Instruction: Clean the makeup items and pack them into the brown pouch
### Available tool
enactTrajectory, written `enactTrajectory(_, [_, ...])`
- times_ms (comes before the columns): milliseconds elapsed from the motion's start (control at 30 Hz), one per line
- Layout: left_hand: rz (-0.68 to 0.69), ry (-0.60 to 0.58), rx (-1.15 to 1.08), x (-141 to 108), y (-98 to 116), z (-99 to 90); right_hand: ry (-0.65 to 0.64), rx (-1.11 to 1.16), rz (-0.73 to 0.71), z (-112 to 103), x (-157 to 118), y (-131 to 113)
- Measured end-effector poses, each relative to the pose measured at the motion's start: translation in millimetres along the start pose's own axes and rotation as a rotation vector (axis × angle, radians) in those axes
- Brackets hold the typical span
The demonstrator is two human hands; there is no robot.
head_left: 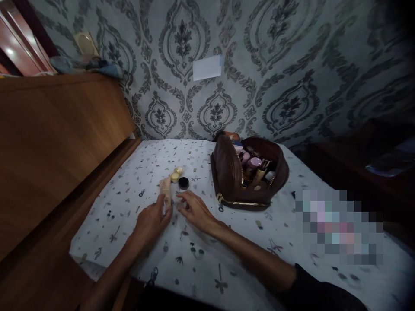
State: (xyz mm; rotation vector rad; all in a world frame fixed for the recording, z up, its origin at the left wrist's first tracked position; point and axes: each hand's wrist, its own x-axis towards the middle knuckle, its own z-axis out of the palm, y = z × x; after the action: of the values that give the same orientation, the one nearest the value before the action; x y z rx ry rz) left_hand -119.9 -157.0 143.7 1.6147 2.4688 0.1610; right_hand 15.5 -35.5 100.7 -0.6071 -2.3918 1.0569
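Note:
My left hand [151, 220] is closed on the lower end of a beige squeeze tube [165, 188], which lies pointing away from me on the tablecloth. Just right of the tube, my right hand [196, 211] hovers low with bent fingers apart and nothing visible in them. Beyond the fingertips stands a small jar with a black lid [183, 183]. Two small yellowish round containers [175, 177] sit beside it, near the tube's far end. A brown leather cosmetics bag [225, 172], its gold zip undone, stands to the right, filled with several makeup items, among them a pink round-topped container [254, 163].
A white patterned tablecloth [129, 190] covers the table. A wooden cabinet [65, 129] rises along the left side. Patterned wallpaper is behind, with a white paper [207, 68] on it. A pixelated patch [337, 229] hides something at the right.

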Motion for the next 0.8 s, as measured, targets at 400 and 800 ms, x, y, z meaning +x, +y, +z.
enactTrajectory(400, [0.289,0.297,-0.308,22.2,5.7,-13.2,0.168,-0.243,0.411,-0.9,58.4,9.6])
enactTrajectory(800, [0.435,0.325,-0.448,52.9,53.5,10.1,0.445,0.086,0.138,1.4,0.8,-3.1])
